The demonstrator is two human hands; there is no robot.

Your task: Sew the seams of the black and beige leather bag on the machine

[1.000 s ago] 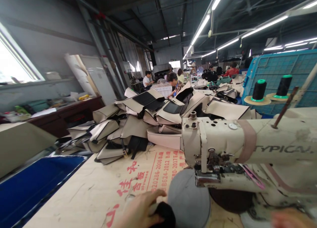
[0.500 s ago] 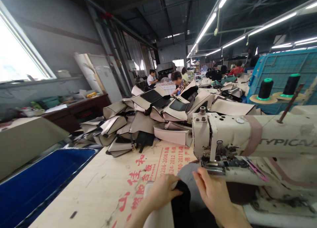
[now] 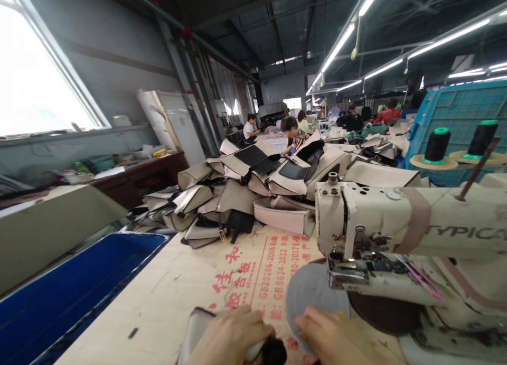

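Observation:
My left hand [image 3: 233, 334] is closed around a beige bag [image 3: 198, 323] with a black part [image 3: 274, 351], low in front of me. Part of the bag lies below the picture's edge. My right hand [image 3: 336, 336], slightly blurred, has its fingers curled over the near side of a flat grey disc [image 3: 315, 291]. A dark bit shows under those fingers, but what they grip is hidden. Just beyond stands the sewing machine [image 3: 368, 217], its needle area up and to the right of my right hand.
Beige and black bags [image 3: 237, 196] are heaped behind the plywood tabletop [image 3: 158, 301]. A blue bin [image 3: 79, 296] stands at the left. Black thread spools [image 3: 435, 146] rise behind the machine, near a blue crate [image 3: 459, 111]. Several people sit farther back.
Both hands have moved down towards me, and the bag has come away from the machine. More of the grey disc is uncovered. The view has shifted slightly left.

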